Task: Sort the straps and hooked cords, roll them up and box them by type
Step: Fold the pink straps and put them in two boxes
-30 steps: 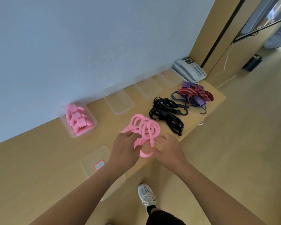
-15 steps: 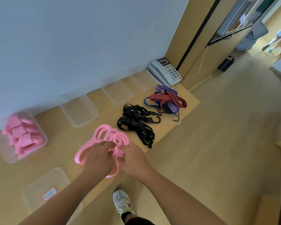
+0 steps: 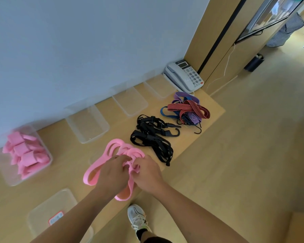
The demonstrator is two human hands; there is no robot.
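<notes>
Pink flat elastic strap (image 3: 102, 165), looped several times: pinched by left hand (image 3: 112, 174) and right hand (image 3: 146, 174), close together above the wooden counter (image 3: 74, 155)'s near edge, loose loops spilling either side. Risk: one loop hangs off the edge below the hands; a slack grip could let the coil spring open or slide floorward. Black hooked cords (image 3: 153, 137), just beyond the right hand, might snag it. Clear plastic box of rolled pink straps (image 3: 23, 153) sits far left. Fingertips buried in the strap; exact grip unclear. Near-left clear box (image 3: 53, 214)'s label unreadable.

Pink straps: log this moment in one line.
step: rolling | both hands grip pink straps | left hand | right hand | black cords waiting
</notes>
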